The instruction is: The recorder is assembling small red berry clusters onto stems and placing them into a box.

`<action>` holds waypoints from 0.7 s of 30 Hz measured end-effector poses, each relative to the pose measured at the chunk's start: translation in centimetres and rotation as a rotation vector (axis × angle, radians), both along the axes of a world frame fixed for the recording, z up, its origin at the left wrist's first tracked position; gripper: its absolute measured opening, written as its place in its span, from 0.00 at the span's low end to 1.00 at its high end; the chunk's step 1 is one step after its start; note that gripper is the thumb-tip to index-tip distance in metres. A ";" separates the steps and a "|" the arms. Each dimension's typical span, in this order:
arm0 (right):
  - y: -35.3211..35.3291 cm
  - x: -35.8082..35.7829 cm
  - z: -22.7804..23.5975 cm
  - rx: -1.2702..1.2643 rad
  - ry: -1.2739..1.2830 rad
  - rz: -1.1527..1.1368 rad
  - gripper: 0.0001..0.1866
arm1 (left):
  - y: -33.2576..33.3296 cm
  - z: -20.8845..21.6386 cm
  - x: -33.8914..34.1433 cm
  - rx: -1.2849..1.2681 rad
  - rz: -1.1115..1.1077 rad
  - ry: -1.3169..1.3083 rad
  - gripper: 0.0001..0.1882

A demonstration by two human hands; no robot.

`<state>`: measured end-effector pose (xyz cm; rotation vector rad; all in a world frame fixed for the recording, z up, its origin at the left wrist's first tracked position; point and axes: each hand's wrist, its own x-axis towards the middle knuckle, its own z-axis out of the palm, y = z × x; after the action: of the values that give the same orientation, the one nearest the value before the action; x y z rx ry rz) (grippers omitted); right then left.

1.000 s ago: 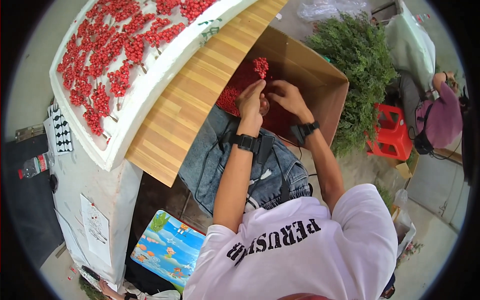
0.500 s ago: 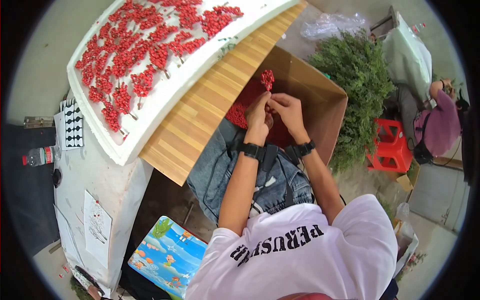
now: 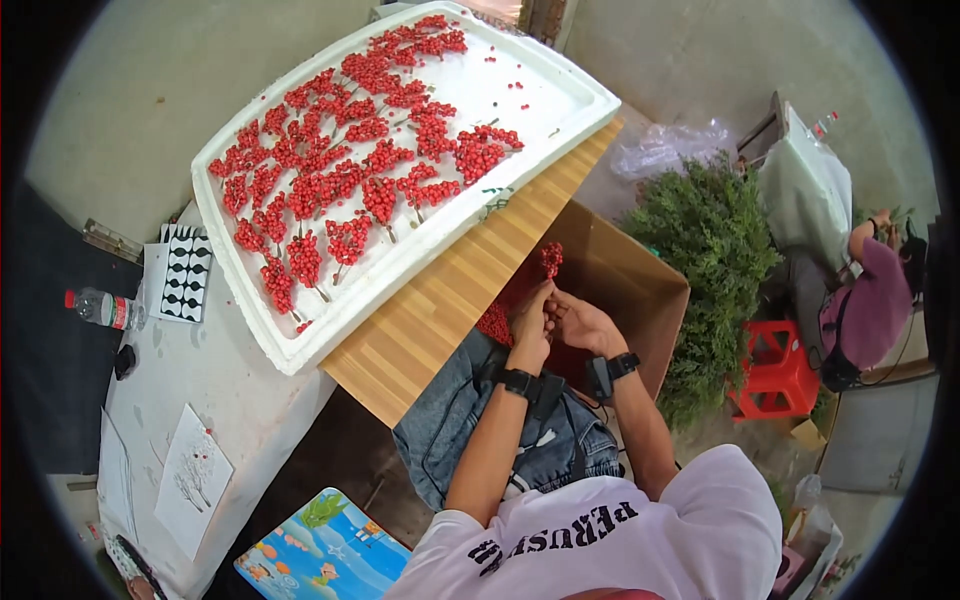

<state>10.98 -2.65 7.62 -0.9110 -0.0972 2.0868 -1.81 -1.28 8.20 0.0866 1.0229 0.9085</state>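
A small sprig of red berries (image 3: pixel 551 258) stands up from between my two hands, over an open cardboard box (image 3: pixel 640 300). My left hand (image 3: pixel 530 327) is closed around its stem just below the berries. My right hand (image 3: pixel 588 326) comes in from the other side, its fingers pinched at the lower stem; the exact contact is hidden. More red berries (image 3: pixel 494 323) show inside the box beside my left hand. A white foam tray (image 3: pixel 300 350) with several rows of red berry sprigs (image 3: pixel 380 200) lies ahead and to the left.
The tray rests on a wooden board (image 3: pixel 400 370) overhanging the box. Green foliage (image 3: pixel 705 270) and a red stool (image 3: pixel 775 370) are at the right, with a person in purple (image 3: pixel 875 290) beyond. A bottle (image 3: pixel 105 309) and a drawing (image 3: pixel 195 480) lie on the left table.
The view has tilted up, so the whole tray shows and everything sits lower. My hands stay together at the sprig's stem, with the right hand turned slightly.
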 end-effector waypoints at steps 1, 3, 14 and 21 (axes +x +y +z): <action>0.4 -0.6 0.2 -0.002 0.005 0.011 0.13 | 0.2 -0.2 -0.4 -0.002 0.011 0.005 0.08; 1.0 -1.8 -0.2 -0.058 0.005 0.022 0.14 | 0.6 -1.5 -1.1 0.032 0.059 0.013 0.08; 0.4 -0.4 -1.7 -0.134 -0.169 -0.144 0.10 | 1.1 -2.5 0.3 0.040 -0.012 -0.001 0.12; -0.1 2.1 -0.1 0.064 -0.595 -0.283 0.10 | 1.0 -1.9 0.7 0.053 -0.156 -0.073 0.19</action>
<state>13.10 -2.78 7.50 -1.3932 -0.3234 1.4956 -1.06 -0.25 6.32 0.1744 0.9119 0.7903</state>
